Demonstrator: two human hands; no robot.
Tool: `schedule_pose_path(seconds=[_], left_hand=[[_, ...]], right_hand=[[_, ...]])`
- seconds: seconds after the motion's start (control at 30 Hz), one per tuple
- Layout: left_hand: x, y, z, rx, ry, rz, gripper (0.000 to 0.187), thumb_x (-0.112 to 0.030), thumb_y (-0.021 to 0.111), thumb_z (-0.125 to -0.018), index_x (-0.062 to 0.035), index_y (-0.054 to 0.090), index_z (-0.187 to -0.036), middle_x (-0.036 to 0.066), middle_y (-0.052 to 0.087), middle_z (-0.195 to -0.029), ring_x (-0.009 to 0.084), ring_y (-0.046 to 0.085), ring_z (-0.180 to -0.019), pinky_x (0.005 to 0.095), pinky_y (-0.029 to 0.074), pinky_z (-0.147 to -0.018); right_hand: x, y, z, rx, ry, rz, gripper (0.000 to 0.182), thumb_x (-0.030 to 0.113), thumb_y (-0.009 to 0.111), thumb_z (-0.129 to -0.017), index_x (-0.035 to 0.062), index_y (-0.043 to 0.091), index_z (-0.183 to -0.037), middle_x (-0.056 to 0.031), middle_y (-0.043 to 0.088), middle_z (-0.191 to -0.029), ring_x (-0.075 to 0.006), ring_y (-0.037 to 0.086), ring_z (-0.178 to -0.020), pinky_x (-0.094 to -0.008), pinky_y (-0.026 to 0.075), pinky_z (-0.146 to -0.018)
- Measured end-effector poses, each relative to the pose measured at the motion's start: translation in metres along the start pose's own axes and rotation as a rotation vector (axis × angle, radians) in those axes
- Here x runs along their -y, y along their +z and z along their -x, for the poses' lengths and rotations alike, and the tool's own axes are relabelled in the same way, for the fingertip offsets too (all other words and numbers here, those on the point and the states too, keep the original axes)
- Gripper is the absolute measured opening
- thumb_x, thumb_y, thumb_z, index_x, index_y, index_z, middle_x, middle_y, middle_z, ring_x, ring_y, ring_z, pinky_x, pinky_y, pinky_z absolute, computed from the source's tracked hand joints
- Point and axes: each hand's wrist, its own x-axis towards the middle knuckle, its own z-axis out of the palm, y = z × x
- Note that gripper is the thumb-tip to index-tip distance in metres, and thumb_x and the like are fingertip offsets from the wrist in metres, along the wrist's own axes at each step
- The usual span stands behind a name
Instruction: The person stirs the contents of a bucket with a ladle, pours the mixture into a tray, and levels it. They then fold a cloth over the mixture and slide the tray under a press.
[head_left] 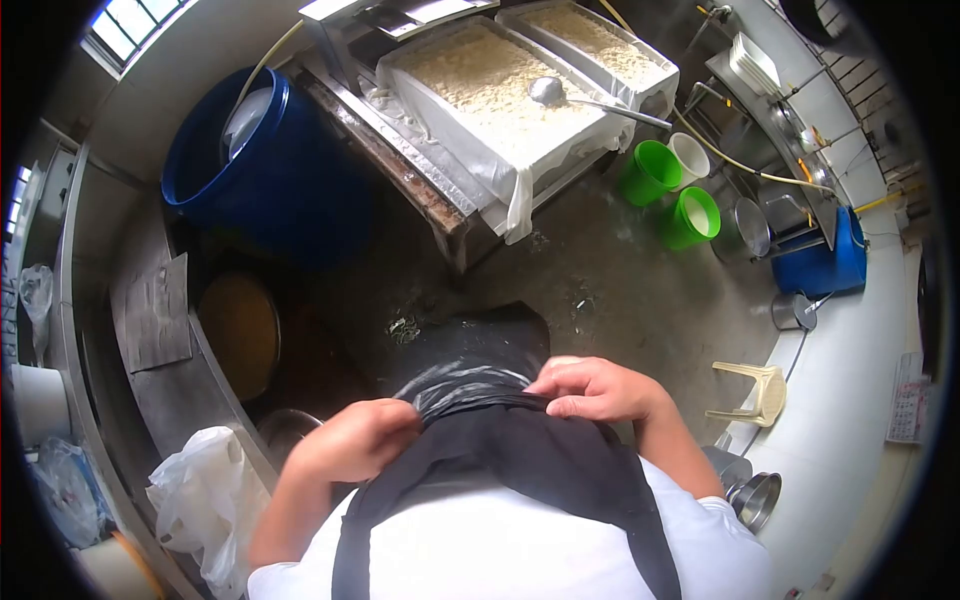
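A black apron (pixel 530 450) is worn over a white shirt, and its cloth lies bunched in folds with whitish streaks (pixel 465 388) at the waist. My left hand (pixel 375 432) is closed at the left end of this bunched band, its fingertips partly hidden by the cloth. At the right end, my right hand (pixel 597 388) pinches the apron's folded edge between thumb and fingers. Below the folds, the dark lower part of the apron (pixel 500 330) hangs over the floor.
Ahead stands a table with cloth-lined trays (pixel 520 165) of crumbly pale curd and a ladle (pixel 548 92). A blue barrel (pixel 290 190) is at left, green buckets (pixel 655 172) at right. A white plastic bag (pixel 205 490) hangs near my left arm; a stool (pixel 765 395) is at right.
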Motion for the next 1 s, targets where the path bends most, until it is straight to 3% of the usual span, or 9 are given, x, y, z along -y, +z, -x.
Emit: schedule_pose_path(seconds=[0.47,0.53,0.6,0.67,0.7,0.77,0.87,0.93,1.0], left_hand=[[0.014,-0.023,0.015,0.205,-0.272,0.332,0.012,-0.005,0.066,-0.095,0.0035,0.07,-0.102,0.001,0.066,-0.082,0.0071,0.058,-0.074,0.0248,0.05,-0.066],[0.012,-0.024,0.005,-0.007,-0.196,0.406,0.034,-0.031,0.073,-0.096,0.0022,0.071,-0.105,0.007,0.07,-0.089,0.0162,0.066,-0.085,0.0339,0.054,-0.076],[-0.034,-0.015,-0.011,-0.164,0.074,0.629,0.071,-0.06,0.071,-0.093,0.0047,0.069,-0.123,0.016,0.068,-0.12,0.0232,0.064,-0.114,0.0354,0.049,-0.102],[-0.022,-0.022,-0.031,0.386,0.592,0.618,0.114,-0.081,0.059,-0.086,0.012,0.043,-0.151,0.035,0.045,-0.154,0.0395,0.044,-0.147,0.0455,0.033,-0.12],[-0.026,-0.019,-0.036,0.514,0.846,0.524,0.12,-0.082,0.057,-0.087,0.0124,0.032,-0.157,0.038,0.028,-0.162,0.0435,0.025,-0.156,0.0493,0.021,-0.125],[-0.028,-0.033,-0.017,0.544,0.757,0.525,0.089,-0.065,0.04,-0.105,0.0032,0.027,-0.162,0.031,0.023,-0.167,0.045,0.016,-0.158,0.0554,0.01,-0.126],[0.023,-0.057,0.027,0.607,0.558,0.487,0.065,-0.037,0.048,-0.111,0.0053,0.033,-0.159,0.035,0.025,-0.164,0.0472,0.024,-0.155,0.0559,0.02,-0.125],[0.005,-0.043,0.015,0.535,0.722,0.785,0.054,-0.029,0.059,-0.106,0.0049,0.052,-0.148,0.032,0.05,-0.151,0.0471,0.048,-0.142,0.0515,0.039,-0.117],[-0.039,-0.041,0.025,0.044,0.693,0.509,0.058,-0.034,0.081,-0.085,0.0098,0.067,-0.12,0.034,0.067,-0.113,0.0507,0.066,-0.102,0.0547,0.053,-0.087]], right_hand=[[-0.032,0.001,0.009,-0.136,0.009,-0.233,0.029,0.023,0.071,-0.1,0.0064,0.072,-0.124,-0.0017,0.068,-0.112,-0.0097,0.062,-0.097,-0.0281,0.052,-0.085],[-0.036,-0.001,-0.002,-0.266,0.437,-0.362,0.028,0.023,0.07,-0.101,0.0059,0.071,-0.123,-0.0029,0.07,-0.109,-0.009,0.062,-0.094,-0.0289,0.052,-0.082],[-0.065,0.005,-0.011,-0.482,0.274,-0.069,0.031,0.025,0.071,-0.1,0.0045,0.07,-0.124,-0.0064,0.073,-0.116,-0.0152,0.067,-0.103,-0.0323,0.055,-0.092],[-0.052,0.004,-0.012,-0.462,0.218,-0.05,0.034,0.024,0.071,-0.1,0.0036,0.068,-0.127,-0.0078,0.073,-0.119,-0.0172,0.067,-0.11,-0.033,0.054,-0.098],[-0.042,0.005,-0.011,-0.407,0.186,-0.101,0.037,0.025,0.072,-0.1,0.0052,0.067,-0.131,-0.0073,0.072,-0.123,-0.0172,0.066,-0.114,-0.0335,0.052,-0.102],[-0.022,0.005,-0.001,-0.295,0.104,-0.252,0.044,0.026,0.074,-0.099,0.0068,0.064,-0.137,-0.0067,0.068,-0.129,-0.017,0.062,-0.121,-0.0344,0.05,-0.106],[-0.002,0.011,0.01,-0.085,-0.174,-0.422,0.057,0.032,0.08,-0.094,0.0049,0.063,-0.14,-0.0086,0.062,-0.136,-0.0185,0.057,-0.127,-0.0369,0.046,-0.108],[0.018,0.016,0.015,0.008,-0.414,-0.43,0.066,0.041,0.084,-0.088,0.0027,0.065,-0.138,-0.0113,0.06,-0.137,-0.0218,0.056,-0.125,-0.0383,0.044,-0.107],[0.033,0.019,0.019,0.138,-0.518,-0.42,0.068,0.048,0.087,-0.082,0.0016,0.071,-0.13,-0.0146,0.06,-0.133,-0.0255,0.058,-0.118,-0.0388,0.045,-0.103]])
